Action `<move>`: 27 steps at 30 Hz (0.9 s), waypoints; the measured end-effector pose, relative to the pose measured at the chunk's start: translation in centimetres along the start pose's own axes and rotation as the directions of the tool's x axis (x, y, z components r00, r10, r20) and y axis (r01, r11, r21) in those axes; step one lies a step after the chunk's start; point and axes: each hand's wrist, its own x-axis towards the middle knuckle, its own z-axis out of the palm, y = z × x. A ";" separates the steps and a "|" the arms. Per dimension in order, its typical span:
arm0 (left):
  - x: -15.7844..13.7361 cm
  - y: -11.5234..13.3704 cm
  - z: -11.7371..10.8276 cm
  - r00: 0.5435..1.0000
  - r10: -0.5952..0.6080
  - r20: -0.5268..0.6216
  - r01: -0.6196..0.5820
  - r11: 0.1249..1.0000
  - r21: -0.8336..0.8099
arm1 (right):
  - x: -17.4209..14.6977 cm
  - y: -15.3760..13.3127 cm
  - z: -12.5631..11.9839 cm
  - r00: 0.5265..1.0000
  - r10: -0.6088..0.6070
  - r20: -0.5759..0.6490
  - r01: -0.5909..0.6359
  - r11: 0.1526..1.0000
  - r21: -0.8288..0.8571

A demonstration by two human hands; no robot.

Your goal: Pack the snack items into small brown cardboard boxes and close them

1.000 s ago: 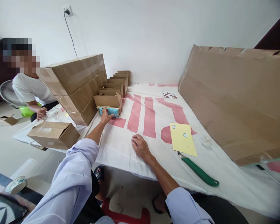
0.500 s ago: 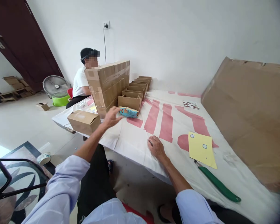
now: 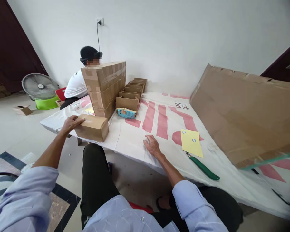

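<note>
My left hand (image 3: 72, 124) grips the left end of a closed cardboard box (image 3: 93, 126), its fingers over the top face. The box lies near the table's front edge, just in front of a stack of taped cardboard boxes (image 3: 103, 87). My right hand (image 3: 152, 145) rests on the white and pink cloth with its fingers loosely apart and nothing in them. Beyond both hands, a blue packet (image 3: 126, 112) lies against the nearest of a row of open boxes (image 3: 127, 102).
A yellow sheet (image 3: 191, 141) and a green-handled tool (image 3: 205, 168) lie right of my right hand. A large cardboard sheet (image 3: 244, 119) leans along the right side. Behind the stack sits a person in a white shirt (image 3: 76, 84). A fan (image 3: 40, 87) stands on the floor at left.
My left hand has gone from beside the blue packet leftward to the closed box, which has shifted a little right toward the stack's front. My right hand's fingers have loosened. The view has turned right.
</note>
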 end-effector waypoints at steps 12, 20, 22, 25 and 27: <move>-15.2 11.9 10.3 0.853 0.381 0.357 -0.094 0.785 -0.613 | -4.3 -6.1 -5.6 0.961 0.276 -0.002 -0.231 0.806 0.545; -14.7 12.6 10.4 0.794 0.459 0.400 -0.007 0.664 -0.748 | -5.0 -6.2 -8.8 0.972 0.223 -0.079 -0.177 0.906 0.385; -14.8 12.7 10.5 0.776 0.473 0.416 0.034 0.628 -0.777 | -4.8 -6.8 -8.8 0.981 0.172 -0.085 -0.134 0.931 0.339; -15.4 12.7 10.5 0.758 0.487 0.434 0.100 0.570 -0.815 | -4.8 -7.6 -8.8 0.992 0.098 -0.083 -0.073 0.962 0.262; -16.0 12.6 10.3 0.762 0.484 0.431 0.118 0.550 -0.827 | -5.1 -7.8 -8.7 0.994 0.060 -0.095 -0.038 0.975 0.220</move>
